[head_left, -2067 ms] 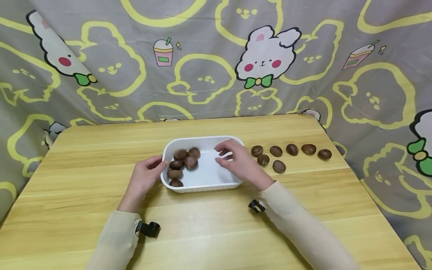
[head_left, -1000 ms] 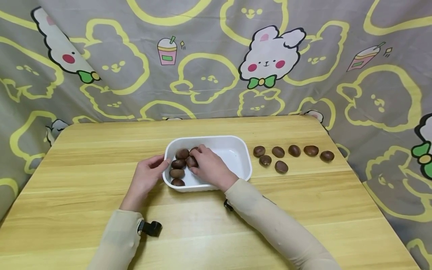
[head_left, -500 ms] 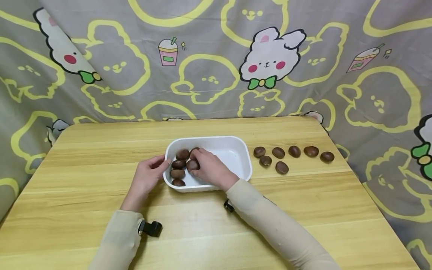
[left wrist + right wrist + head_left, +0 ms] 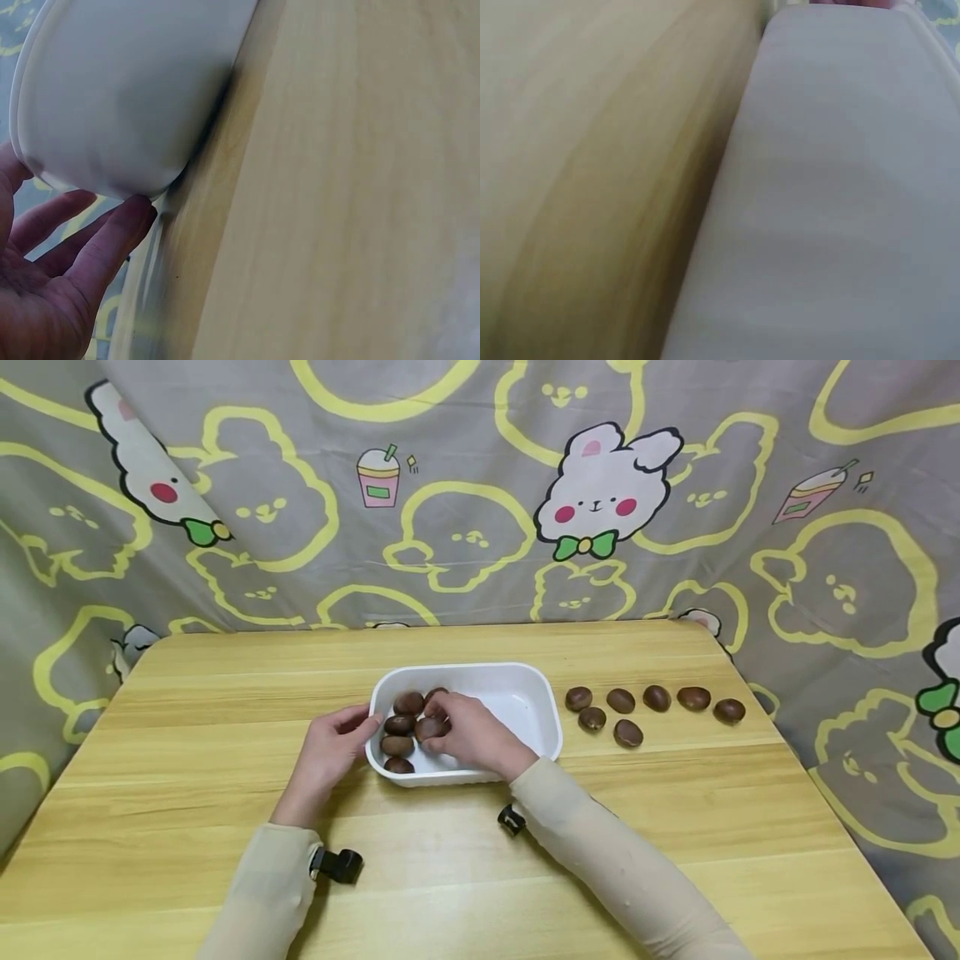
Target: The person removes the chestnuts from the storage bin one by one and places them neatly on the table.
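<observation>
A white plastic tray (image 4: 517, 710) stands on the table with several brown chestnuts in its left half. My left hand (image 4: 324, 760) grips the tray's left end, thumb at the rim; in the left wrist view its fingers (image 4: 97, 259) touch the outer wall (image 4: 127, 97). Over the tray, my right hand (image 4: 476, 737) pinches a chestnut (image 4: 428, 729) between thumb and fingers. That chestnut is beside a column of others along the left wall, such as a middle chestnut (image 4: 397, 745). Another chestnut (image 4: 435, 694) is partly hidden behind the right fingers.
Right of the tray, several loose chestnuts lie on the wooden table (image 4: 450, 877), from a near chestnut (image 4: 628, 733) to a far-right chestnut (image 4: 730, 711). A patterned curtain (image 4: 465, 568) hangs along the back and sides. Black clips sit at both sleeves.
My right hand has moved left from the tray's bare half to the chestnuts and taken hold of one, which has shifted slightly. The left hand has kept its grip on the tray.
</observation>
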`<state>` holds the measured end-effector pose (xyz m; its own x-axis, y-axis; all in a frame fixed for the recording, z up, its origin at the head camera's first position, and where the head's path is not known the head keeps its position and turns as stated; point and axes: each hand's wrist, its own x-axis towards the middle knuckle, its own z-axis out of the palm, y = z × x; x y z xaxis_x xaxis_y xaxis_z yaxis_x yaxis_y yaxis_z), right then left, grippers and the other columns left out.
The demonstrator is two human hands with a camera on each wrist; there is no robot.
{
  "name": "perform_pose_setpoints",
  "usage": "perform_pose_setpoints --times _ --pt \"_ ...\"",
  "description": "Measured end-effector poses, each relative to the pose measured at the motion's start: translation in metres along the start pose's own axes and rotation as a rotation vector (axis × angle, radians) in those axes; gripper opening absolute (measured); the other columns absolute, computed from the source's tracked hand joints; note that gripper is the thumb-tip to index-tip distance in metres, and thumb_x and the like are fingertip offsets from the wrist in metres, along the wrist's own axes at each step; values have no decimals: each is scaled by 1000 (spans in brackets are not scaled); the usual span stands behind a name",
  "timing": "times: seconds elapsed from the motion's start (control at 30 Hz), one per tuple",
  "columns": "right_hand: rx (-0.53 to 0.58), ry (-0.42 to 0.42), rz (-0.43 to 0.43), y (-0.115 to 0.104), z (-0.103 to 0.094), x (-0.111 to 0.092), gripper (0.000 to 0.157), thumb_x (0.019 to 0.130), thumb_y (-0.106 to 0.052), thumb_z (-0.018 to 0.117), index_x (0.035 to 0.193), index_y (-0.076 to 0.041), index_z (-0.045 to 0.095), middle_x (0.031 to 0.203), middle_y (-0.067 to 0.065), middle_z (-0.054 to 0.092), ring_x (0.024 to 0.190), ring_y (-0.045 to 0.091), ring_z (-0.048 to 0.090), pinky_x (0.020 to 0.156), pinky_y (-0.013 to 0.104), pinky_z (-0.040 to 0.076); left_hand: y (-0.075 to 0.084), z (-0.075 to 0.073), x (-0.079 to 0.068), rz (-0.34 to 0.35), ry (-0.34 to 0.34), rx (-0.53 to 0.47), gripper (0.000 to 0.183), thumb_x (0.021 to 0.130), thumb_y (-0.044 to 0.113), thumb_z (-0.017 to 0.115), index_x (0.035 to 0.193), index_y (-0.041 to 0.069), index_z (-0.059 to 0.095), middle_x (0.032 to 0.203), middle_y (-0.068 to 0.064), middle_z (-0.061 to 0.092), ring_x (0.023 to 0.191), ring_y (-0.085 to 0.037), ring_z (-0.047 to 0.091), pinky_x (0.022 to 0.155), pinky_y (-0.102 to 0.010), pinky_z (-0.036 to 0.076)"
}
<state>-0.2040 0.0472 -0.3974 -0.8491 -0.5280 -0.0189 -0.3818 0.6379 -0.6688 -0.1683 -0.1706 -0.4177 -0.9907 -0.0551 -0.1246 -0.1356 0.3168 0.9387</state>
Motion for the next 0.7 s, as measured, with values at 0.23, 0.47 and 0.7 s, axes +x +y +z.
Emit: perform_pose_setpoints --times 0.23,0.47,0.7 --pt "25 11 -6 2 -8 -5 32 84 -14 80 110 -10 63 100 -1 64 93 13 59 81 27 49 1 0 1 -4 -18 -2 45 96 27 66 131 -1 61 124 -19 63 106 -22 59 78 -20 52" --pt "117 27 -14 7 -19 -13 32 86 -11 77 113 -10 62 100 -2 65 94 13 62 83 27 50 0 0 0 -40 -49 -53 46 97 30 65 133 1 60 127 -17 62 106 -21 60 79 -22 53" --pt "170 28 14 9 -28 -21 31 84 -14 79 111 -11 62 97 -3 65 92 12 62 82 29 50 1 -1 -1 -46 -58 -79 48 97 30 64 134 0 58 128 -18 61 106 -20 60 79 -22 54"
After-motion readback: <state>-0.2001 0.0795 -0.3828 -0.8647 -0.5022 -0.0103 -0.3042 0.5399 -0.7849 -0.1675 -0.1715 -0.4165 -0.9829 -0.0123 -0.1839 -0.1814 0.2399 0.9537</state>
